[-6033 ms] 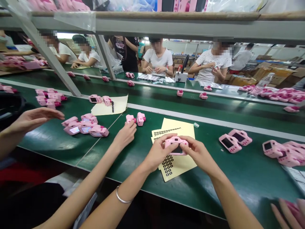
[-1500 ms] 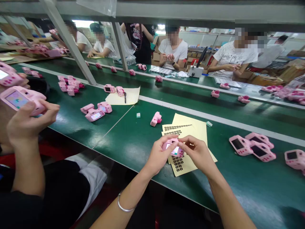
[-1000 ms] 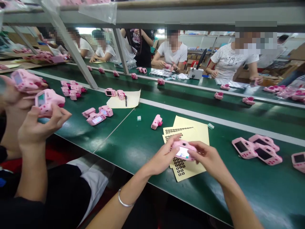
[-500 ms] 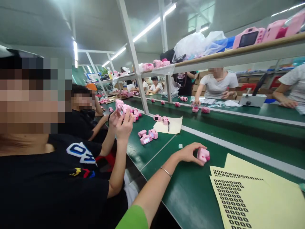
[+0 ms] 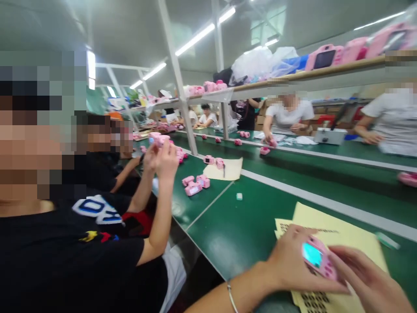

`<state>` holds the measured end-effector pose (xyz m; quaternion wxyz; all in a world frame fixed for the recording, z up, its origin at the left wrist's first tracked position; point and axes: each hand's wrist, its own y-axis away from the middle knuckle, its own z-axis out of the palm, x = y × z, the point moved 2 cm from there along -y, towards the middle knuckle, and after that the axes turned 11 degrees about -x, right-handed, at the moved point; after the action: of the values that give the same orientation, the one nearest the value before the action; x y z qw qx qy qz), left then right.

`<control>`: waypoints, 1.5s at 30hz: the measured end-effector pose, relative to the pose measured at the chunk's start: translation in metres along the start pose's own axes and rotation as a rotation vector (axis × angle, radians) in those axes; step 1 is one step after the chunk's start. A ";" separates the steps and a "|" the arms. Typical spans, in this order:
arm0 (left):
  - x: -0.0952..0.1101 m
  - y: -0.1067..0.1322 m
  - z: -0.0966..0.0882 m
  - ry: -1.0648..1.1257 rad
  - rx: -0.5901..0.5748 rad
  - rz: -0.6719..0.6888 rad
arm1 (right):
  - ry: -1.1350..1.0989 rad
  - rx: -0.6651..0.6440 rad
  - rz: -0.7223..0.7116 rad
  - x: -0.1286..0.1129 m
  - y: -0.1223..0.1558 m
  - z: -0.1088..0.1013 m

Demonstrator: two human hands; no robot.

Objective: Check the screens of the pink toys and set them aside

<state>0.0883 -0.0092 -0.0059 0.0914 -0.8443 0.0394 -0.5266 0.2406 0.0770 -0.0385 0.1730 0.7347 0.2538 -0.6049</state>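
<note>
Pink toy camera (image 5: 318, 258), screen lit, clamped between L hand (image 5: 293, 261) & R hand (image 5: 365, 278), lower right of frame, blurry, just above yellow sticker sheets (image 5: 335, 230) on green conveyor bench (image 5: 228, 230). Neighbour in black tee (image 5: 97, 256) holds another pink camera up, centre left.

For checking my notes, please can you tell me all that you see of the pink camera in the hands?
The pink plastic children's camera is held tilted between the person's left hand and right hand, above a yellow sticker sheet. Its small screen faces up and glows pale blue. Motion blur hides finer details.
</note>
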 end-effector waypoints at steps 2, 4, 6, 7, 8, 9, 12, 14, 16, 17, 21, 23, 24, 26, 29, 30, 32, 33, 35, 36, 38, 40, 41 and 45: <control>-0.001 -0.003 -0.005 -0.015 -0.134 0.039 | -0.115 -0.012 0.083 -0.010 -0.003 0.000; -0.006 -0.010 -0.011 -0.022 -0.097 0.101 | -0.228 -0.026 0.042 -0.017 -0.007 0.000; -0.010 -0.018 -0.014 -0.039 -0.040 0.120 | -0.327 -0.060 0.018 -0.019 -0.011 0.001; -0.012 -0.021 -0.014 -0.054 -0.033 0.124 | -0.389 -0.075 0.018 -0.018 -0.012 0.002; -0.013 -0.024 -0.013 -0.068 -0.032 0.129 | -0.441 -0.092 0.025 -0.018 -0.013 0.002; -0.013 -0.026 -0.012 -0.080 -0.034 0.134 | -0.484 -0.108 0.034 -0.017 -0.014 0.003; -0.013 -0.029 -0.010 -0.098 -0.038 0.145 | -0.497 -0.117 0.033 -0.015 -0.015 0.001; -0.013 -0.029 -0.008 -0.115 -0.047 0.153 | -0.449 -0.085 0.023 -0.014 -0.015 -0.001; -0.014 -0.029 -0.005 -0.131 -0.052 0.157 | -0.421 -0.047 0.018 -0.012 -0.016 -0.003; -0.014 -0.029 -0.004 -0.134 -0.049 0.157 | -0.422 -0.036 0.017 -0.011 -0.017 -0.004; -0.014 -0.029 -0.001 -0.132 -0.045 0.152 | -0.438 -0.031 0.011 -0.007 -0.017 -0.005; -0.014 -0.029 0.000 -0.129 -0.045 0.153 | -0.445 -0.025 0.013 -0.005 -0.017 -0.006; -0.014 -0.029 0.000 -0.126 -0.050 0.150 | -0.449 -0.020 0.014 -0.005 -0.017 -0.006; -0.014 -0.030 -0.001 -0.120 -0.072 0.138 | -0.459 -0.013 0.017 -0.003 -0.018 -0.006; -0.013 -0.035 -0.004 -0.091 -0.106 0.118 | -0.482 0.004 0.015 -0.001 -0.020 -0.006; -0.013 -0.037 -0.005 -0.074 -0.113 0.113 | -0.489 0.014 0.012 0.000 -0.021 -0.006; -0.014 -0.043 -0.006 -0.033 -0.130 0.103 | -0.499 0.043 0.006 0.001 -0.023 -0.007; -0.015 -0.046 -0.006 -0.013 -0.144 0.102 | -0.501 0.060 0.003 0.002 -0.023 -0.007; -0.018 -0.051 -0.005 0.017 -0.169 0.110 | -0.499 0.090 -0.003 0.004 -0.025 -0.007; -0.020 -0.052 -0.004 0.026 -0.175 0.118 | -0.496 0.101 -0.004 0.005 -0.025 -0.007; -0.023 -0.053 -0.003 0.040 -0.178 0.125 | -0.491 0.108 -0.004 0.007 -0.026 -0.007; -0.026 -0.051 -0.001 0.070 -0.185 0.105 | -0.489 0.102 -0.006 0.008 -0.027 -0.006; -0.027 -0.051 -0.001 0.092 -0.190 0.090 | -0.489 0.097 -0.008 0.008 -0.027 -0.006; -0.027 -0.048 0.000 0.160 -0.201 0.050 | -0.493 0.079 -0.009 0.010 -0.027 -0.004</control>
<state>0.0748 0.0425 -0.0198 0.0160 -0.8031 0.1202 -0.5833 0.2294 0.1031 -0.0459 0.1980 0.5699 0.1833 -0.7762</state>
